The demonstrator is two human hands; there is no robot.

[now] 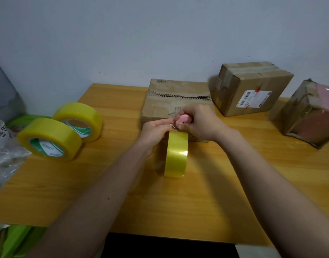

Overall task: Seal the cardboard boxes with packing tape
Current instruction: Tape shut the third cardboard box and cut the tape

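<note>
— Wooden table [206,198]: tape roll [176,155] stands on edge before the box [171,101].
— Left hand [156,130] pinches its thin, clingy strip; right hand [199,123] grips a pink cutter [182,120]. Hold the roll's rim.

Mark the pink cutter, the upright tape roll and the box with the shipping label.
pink cutter [182,120], head view, on its pink body.
upright tape roll [176,155], head view, on its outer yellow band.
box with the shipping label [253,86], head view, on its front face.
</note>
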